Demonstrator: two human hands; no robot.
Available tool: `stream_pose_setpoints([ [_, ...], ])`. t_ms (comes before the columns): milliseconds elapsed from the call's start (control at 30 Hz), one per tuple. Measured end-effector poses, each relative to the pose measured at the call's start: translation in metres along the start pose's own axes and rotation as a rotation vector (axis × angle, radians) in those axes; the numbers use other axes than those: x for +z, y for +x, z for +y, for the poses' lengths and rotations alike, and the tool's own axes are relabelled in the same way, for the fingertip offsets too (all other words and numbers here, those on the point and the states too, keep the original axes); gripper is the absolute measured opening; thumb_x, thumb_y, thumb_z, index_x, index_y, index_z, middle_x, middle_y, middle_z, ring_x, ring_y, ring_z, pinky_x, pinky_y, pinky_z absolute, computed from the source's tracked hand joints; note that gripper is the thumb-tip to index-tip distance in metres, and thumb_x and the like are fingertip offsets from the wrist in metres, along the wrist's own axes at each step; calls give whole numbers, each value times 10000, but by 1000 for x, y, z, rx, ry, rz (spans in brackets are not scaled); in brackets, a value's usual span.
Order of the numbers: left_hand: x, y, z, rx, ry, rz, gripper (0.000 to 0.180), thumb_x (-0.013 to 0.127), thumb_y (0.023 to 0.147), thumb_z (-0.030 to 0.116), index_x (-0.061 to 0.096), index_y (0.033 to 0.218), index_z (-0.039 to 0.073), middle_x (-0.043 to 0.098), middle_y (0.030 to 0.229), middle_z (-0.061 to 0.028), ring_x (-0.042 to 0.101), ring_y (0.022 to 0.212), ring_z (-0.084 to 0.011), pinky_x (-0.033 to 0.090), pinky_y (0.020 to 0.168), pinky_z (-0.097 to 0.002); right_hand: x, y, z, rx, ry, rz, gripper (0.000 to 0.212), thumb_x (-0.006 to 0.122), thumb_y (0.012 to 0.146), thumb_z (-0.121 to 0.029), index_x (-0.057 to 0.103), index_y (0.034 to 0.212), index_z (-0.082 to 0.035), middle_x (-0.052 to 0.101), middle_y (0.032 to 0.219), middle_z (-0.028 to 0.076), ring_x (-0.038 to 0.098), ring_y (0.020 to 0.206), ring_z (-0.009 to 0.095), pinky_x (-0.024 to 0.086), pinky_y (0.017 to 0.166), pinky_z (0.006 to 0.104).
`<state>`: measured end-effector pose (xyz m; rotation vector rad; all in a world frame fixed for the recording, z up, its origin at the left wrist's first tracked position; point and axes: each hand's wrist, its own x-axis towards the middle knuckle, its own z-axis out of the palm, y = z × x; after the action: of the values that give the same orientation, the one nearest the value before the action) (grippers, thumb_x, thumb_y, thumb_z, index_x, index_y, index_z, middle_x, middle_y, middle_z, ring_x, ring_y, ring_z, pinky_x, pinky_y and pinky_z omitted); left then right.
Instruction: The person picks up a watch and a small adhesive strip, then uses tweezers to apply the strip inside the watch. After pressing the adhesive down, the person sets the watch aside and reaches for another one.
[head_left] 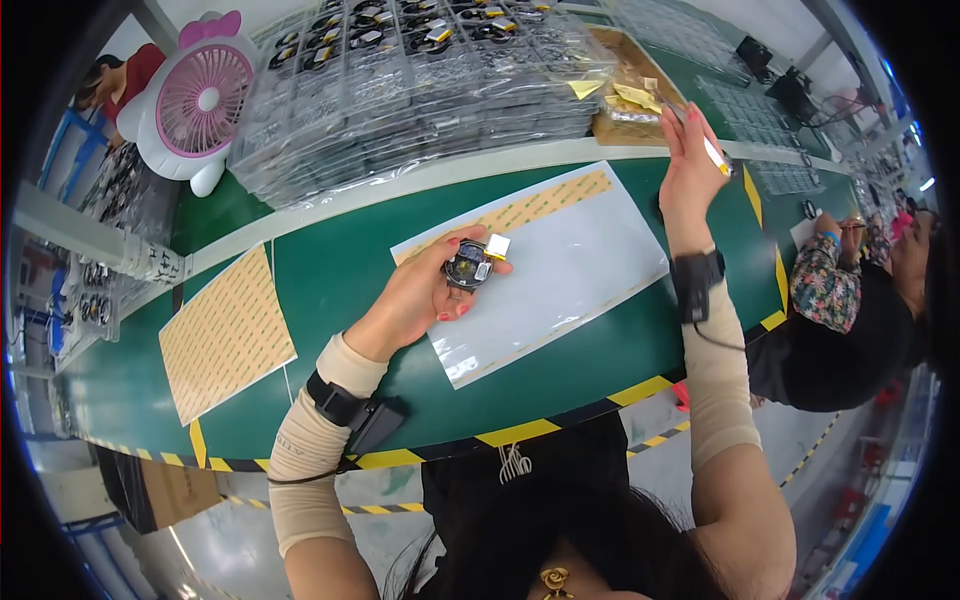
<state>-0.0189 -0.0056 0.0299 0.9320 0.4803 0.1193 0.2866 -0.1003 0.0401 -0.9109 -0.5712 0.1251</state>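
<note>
My left hand [415, 295] is closed around a small round black electronic device [464, 265] with its inside parts showing. A flat silver battery [497, 246] with a yellow edge sticks out at the device's right side. Beneath that hand lies a glossy whitish sheet [570, 270], with a strip of tan stickers with green marks [545, 203] along its far edge. My right hand [688, 165] is raised at the far right, fingers closed on a slim, light-coloured tool [714, 156], probably tweezers. Near its fingertips sit crumpled yellow paper scraps [638, 97] in a cardboard box [628, 128].
Stacked clear trays [420, 110] of similar devices rise behind the bench. A pink and white fan [205, 100] stands at the far left. Another tan sticker sheet [230, 335] lies on the green mat [340, 270]. A co-worker in a flowered sleeve [828, 285] sits at right.
</note>
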Motion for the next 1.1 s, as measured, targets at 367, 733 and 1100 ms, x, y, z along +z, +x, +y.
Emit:
stream_pose_setpoints([
  [367, 8, 2, -1, 32, 64, 50, 338, 311, 908, 123, 370, 1221, 10, 571, 1037, -165, 611, 719, -214, 528, 528, -257, 52, -96, -19, -302, -663, -1064, 372, 502, 785, 81, 535, 1139, -30, 560, 1029, 110, 562, 903, 221, 450, 740, 257],
  [733, 9, 8, -13, 139, 330, 90, 154, 399, 907, 82, 421, 1048, 24, 546, 1011, -131, 613, 868, -228, 566, 652, -295, 53, -132, -18, -161, -682, -1056, 257, 619, 701, 63, 604, 946, -11, 574, 845, 90, 587, 676, 203, 478, 563, 268],
  [1100, 15, 7, -12, 181, -165, 251, 199, 453, 857, 5, 387, 1044, -8, 519, 977, -129, 593, 825, -192, 577, 682, -347, 62, -139, -21, -853, -885, -915, 282, 704, 598, -7, 623, 866, -42, 565, 744, 38, 546, 564, 169, 428, 448, 255],
])
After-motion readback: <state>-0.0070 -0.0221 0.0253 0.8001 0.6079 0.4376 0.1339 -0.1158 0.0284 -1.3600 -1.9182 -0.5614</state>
